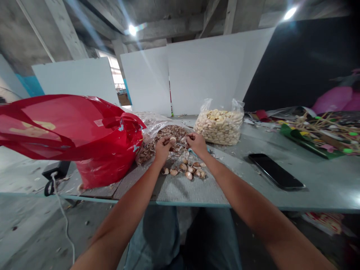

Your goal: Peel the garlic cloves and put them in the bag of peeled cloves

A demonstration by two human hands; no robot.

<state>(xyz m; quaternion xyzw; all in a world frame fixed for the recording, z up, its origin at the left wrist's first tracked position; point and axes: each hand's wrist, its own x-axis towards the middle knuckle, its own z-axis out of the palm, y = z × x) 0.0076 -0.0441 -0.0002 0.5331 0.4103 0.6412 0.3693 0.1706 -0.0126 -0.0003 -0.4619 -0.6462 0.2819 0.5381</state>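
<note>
Left fingers (164, 140) pinch a pale clove (172, 140) beyond the desk (177, 192) near edge; what right fingers (192, 137) hold, I cannot tell; light pressure should suit.

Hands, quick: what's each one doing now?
Left hand: closed, holding a garlic clove.
Right hand: fingers curled; can't tell if it's closed on anything.

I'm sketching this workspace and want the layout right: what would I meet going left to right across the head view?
Red bag → left hand → pale clove at its fingertips → right hand → clear bag of pale cloves → black phone.
</note>
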